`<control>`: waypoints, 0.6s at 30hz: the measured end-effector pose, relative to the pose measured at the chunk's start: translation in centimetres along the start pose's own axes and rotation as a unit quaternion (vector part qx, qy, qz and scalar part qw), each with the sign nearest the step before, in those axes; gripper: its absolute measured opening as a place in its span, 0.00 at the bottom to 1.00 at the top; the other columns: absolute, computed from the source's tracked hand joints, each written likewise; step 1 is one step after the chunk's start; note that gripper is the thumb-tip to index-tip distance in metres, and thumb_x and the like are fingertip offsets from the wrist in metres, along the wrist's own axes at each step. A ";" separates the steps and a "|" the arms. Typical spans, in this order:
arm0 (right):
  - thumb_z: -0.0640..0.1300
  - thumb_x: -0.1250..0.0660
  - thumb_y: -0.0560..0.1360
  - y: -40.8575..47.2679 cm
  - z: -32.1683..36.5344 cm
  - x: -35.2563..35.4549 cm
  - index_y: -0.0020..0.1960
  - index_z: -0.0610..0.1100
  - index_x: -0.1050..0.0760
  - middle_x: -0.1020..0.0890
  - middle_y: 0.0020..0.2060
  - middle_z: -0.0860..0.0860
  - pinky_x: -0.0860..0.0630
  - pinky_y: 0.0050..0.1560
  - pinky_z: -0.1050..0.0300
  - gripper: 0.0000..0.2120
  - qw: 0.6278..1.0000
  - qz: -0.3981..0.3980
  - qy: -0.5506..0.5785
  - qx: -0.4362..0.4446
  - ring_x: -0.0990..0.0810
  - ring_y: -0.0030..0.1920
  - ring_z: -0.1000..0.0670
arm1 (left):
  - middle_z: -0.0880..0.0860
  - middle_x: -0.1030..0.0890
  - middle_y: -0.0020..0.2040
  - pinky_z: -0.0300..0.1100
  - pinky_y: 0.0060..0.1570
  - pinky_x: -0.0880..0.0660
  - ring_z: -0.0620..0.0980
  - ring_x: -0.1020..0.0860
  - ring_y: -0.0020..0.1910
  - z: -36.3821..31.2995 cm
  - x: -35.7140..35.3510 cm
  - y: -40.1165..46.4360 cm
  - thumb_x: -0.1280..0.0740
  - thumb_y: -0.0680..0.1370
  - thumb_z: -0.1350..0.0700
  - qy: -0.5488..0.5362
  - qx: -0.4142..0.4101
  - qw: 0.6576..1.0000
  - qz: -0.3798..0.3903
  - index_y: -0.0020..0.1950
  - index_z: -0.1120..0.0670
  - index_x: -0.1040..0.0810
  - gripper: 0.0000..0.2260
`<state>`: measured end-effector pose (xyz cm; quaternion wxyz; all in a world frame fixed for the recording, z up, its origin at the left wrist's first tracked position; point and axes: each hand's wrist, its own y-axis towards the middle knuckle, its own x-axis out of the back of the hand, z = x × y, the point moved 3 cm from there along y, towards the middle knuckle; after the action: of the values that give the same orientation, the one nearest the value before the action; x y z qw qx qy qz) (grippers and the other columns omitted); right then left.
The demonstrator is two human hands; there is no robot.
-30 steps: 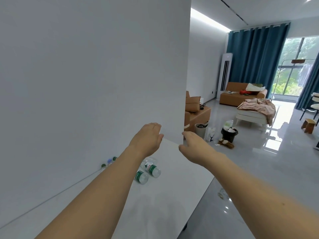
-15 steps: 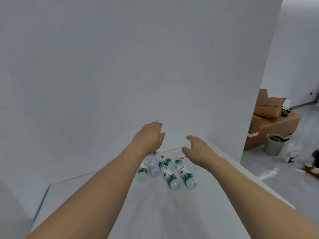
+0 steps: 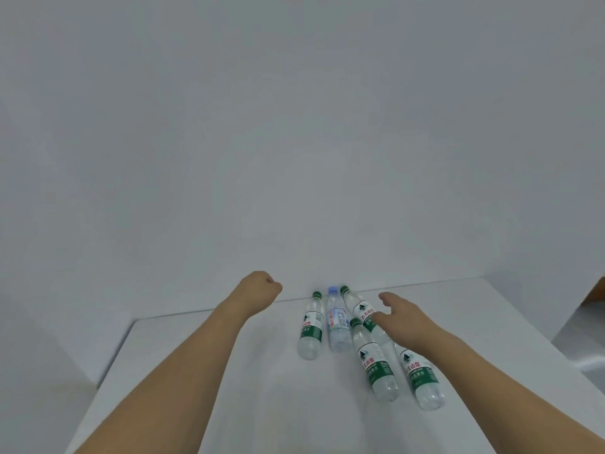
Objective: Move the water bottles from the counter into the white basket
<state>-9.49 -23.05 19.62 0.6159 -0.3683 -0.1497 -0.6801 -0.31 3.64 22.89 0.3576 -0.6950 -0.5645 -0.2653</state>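
Five bottles (image 3: 373, 358) lie on their sides on the counter (image 3: 229, 388), caps toward the wall (image 3: 294, 126). Taking the blue-capped bottle (image 3: 337, 322) as the mark: one green-label bottle lies just to its left, three to its right. The right hand (image 3: 397, 317) hovers over those right-side bottles, fingers spread and empty; whether it touches one I cannot tell. The left hand (image 3: 258, 290), left of the mark, is loosely curled, holding nothing. The basket is out of view. The bottles look full, so fairly heavy, smooth, and prone to roll; wrapping the labelled middle would probably hold best.
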 end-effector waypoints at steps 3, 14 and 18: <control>0.48 0.39 0.77 4.0 -2.3 0.1 0.75 0.43 0.41 0.34 0.73 0.44 0.32 0.64 0.50 0.29 0.998 0.014 0.031 -0.048 0.33 0.69 0.43 | 0.57 0.30 0.41 0.42 0.42 0.37 0.52 0.33 0.39 0.6 -3.4 4.3 0.37 0.77 0.59 -0.037 0.047 0.998 0.025 0.42 0.57 0.31 0.06; 0.44 0.40 0.77 23.2 -5.2 -10.4 0.67 0.39 0.33 0.25 0.55 0.42 0.25 0.46 0.53 0.20 0.988 0.089 0.084 -0.098 0.24 0.46 0.48 | 0.53 0.26 0.44 0.40 0.32 0.33 0.49 0.27 0.39 3.8 -18.6 18.4 0.33 0.75 0.52 -0.045 0.154 0.985 0.061 0.50 0.58 0.29 0.11; 0.44 0.41 0.76 28.5 -7.7 -14.9 0.59 0.35 0.30 0.23 0.53 0.39 0.28 0.48 0.54 0.15 0.992 0.077 -0.003 -0.105 0.23 0.53 0.40 | 0.57 0.28 0.63 0.49 0.55 0.28 0.58 0.29 0.62 6.4 -25.0 21.5 0.31 0.73 0.48 0.002 0.152 0.988 0.025 0.71 0.58 0.40 0.32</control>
<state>14.65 -22.92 -3.00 0.6240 -0.4433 -0.0507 -0.6415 14.88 -8.40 -4.56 0.4670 -0.6456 -0.5802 -0.1692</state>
